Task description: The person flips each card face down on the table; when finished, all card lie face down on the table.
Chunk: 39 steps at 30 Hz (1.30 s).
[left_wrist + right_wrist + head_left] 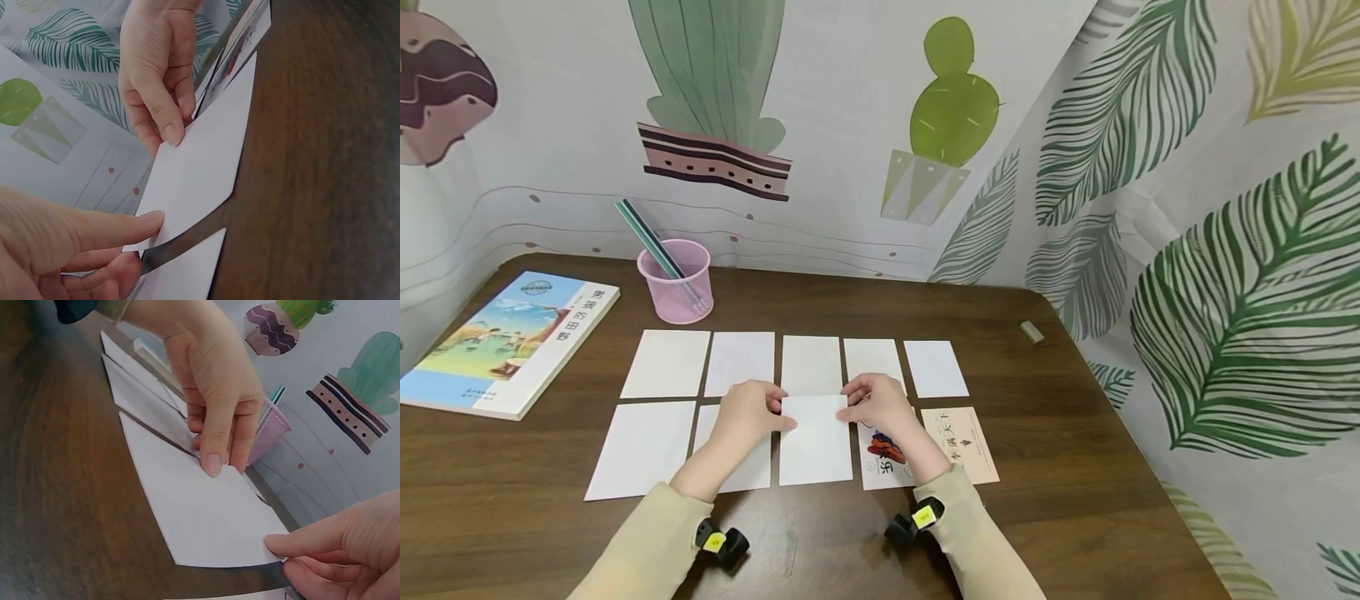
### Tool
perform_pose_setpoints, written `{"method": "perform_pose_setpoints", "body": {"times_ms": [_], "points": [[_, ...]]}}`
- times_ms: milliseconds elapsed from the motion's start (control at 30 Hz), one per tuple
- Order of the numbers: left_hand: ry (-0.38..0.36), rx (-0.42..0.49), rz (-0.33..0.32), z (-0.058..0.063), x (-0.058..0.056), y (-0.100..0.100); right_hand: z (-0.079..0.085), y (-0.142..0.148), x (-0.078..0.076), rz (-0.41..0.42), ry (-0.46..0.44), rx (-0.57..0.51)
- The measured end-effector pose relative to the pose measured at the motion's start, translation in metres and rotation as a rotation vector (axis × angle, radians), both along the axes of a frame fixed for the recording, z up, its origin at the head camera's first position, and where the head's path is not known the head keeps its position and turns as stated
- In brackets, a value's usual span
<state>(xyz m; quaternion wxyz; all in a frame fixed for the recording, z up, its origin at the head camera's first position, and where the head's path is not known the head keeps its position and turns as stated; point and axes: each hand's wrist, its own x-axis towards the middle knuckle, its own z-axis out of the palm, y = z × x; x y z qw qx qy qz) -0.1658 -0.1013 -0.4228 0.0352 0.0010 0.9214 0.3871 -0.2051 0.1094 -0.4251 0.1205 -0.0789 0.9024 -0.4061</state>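
Both hands pinch one blank white card (816, 442) in the middle of the front row. My left hand (750, 414) holds its far left corner between thumb and fingers; my right hand (880, 406) has the far right corner the same way. In the left wrist view the card (197, 175) tilts up at its far edge, with its near edge close over the table. Left of it lies another white card (748, 467), partly under the left forearm. Beneath the right wrist is a card with a red and blue picture (887, 450), and beside that a beige printed card (962, 442).
Behind lies a row of blank cards, among them the rightmost card (937, 368). A large white card (642, 450) is at front left. Farther out are a book (512, 342), a pink mesh cup (676, 292) with pencils, and an eraser (1032, 332) near the table's (1075, 500) right edge.
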Motion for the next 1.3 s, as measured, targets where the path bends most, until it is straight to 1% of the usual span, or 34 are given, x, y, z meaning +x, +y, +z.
{"method": "perform_pose_setpoints", "body": {"times_ms": [200,467,633,800,900,1067,1200,1300], "points": [[-0.012,-0.01,-0.004,0.0,0.0,0.001,-0.001,-0.001,0.001,0.008,0.025,0.043],[-0.018,-0.003,-0.005,0.002,0.001,0.0,-0.003,-0.002,0.002,0.014,0.021,0.065],[-0.001,0.006,-0.004,0.001,0.001,0.0,0.001,0.001,0.001,0.017,0.027,0.057],[0.036,0.035,0.002,-0.001,0.003,0.004,0.008,0.011,0.0,0.009,0.051,0.066],[0.048,0.063,-0.01,-0.004,0.005,0.009,0.01,0.021,-0.001,-0.012,0.06,0.082],[0.079,0.096,-0.058,-0.008,0.005,0.023,0.009,0.043,-0.006,-0.036,0.081,0.086],[0.107,0.119,-0.099,-0.008,0.003,0.039,0.008,0.064,-0.011,-0.025,0.087,0.089],[0.116,0.123,-0.13,-0.006,0.0,0.052,0.009,0.078,-0.014,0.003,0.087,0.096]]}}
